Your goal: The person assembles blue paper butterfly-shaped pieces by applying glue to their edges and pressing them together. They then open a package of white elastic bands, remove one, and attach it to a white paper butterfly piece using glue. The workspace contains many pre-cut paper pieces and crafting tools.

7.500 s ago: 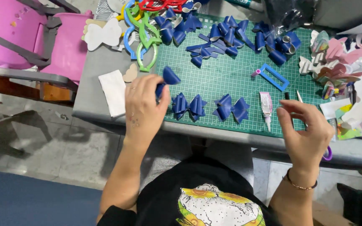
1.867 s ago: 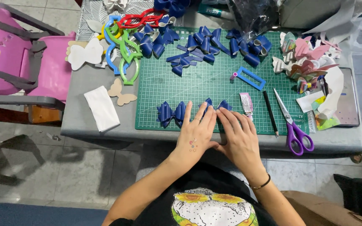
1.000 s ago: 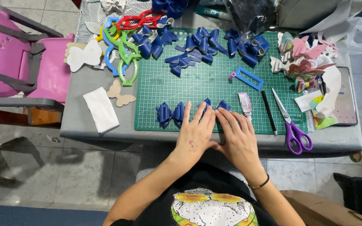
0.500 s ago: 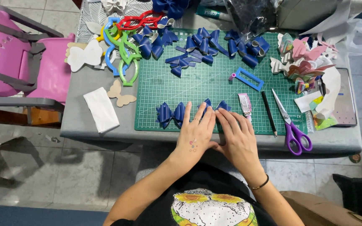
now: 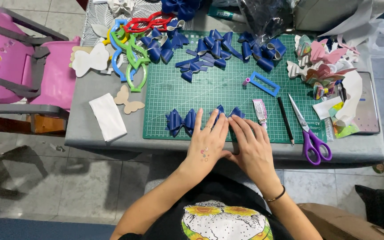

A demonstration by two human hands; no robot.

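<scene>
Both my hands lie flat, fingers spread, on a dark blue bow (image 5: 227, 112) at the near edge of the green cutting mat (image 5: 210, 86). My left hand (image 5: 208, 144) covers the bow's left half and my right hand (image 5: 250, 144) covers its right half; only the bow's top tips show. A second dark blue bow (image 5: 181, 121) lies just left of my left hand, untouched. Several more blue bows and loops (image 5: 210, 49) are piled at the mat's far side.
Purple scissors (image 5: 312, 135), a black pencil (image 5: 285, 120), a small glue tube (image 5: 260, 111) and a blue rectangular frame (image 5: 265, 84) lie right of my hands. White foam (image 5: 107, 116) and beige cutouts (image 5: 129, 100) lie to the left. A pink chair (image 5: 18, 66) stands beside the table.
Since 7.5 s ago both hands have come together onto one bow. Over the last second they have stayed pressed on it without visible movement.
</scene>
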